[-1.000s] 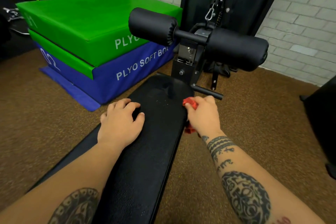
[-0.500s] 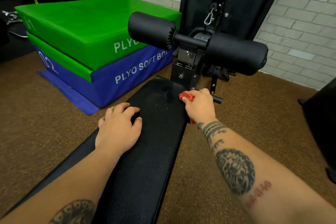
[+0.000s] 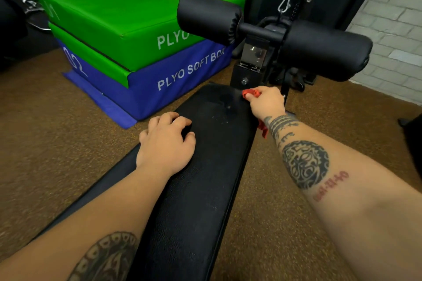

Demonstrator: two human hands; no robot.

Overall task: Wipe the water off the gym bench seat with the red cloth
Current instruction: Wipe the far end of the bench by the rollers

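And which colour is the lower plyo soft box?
Blue, with white lettering; it shows in the head view.

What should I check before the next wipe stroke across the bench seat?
1. Cloth in hand: ok. The right hand is closed on the red cloth, with a tail hanging below the wrist.
2. Cloth on the wet area: not ok. It sits at the far right edge of the bench seat; the droplets lie to its left and nearer the person.
3. Water cleared: not ok, droplets show.
4. Bench braced: ok. The left hand rests flat on the seat.
5. Stroke path: ok, the left hand is beside the droplets, not on them.
6. Clearance under the roller pad: cannot tell.
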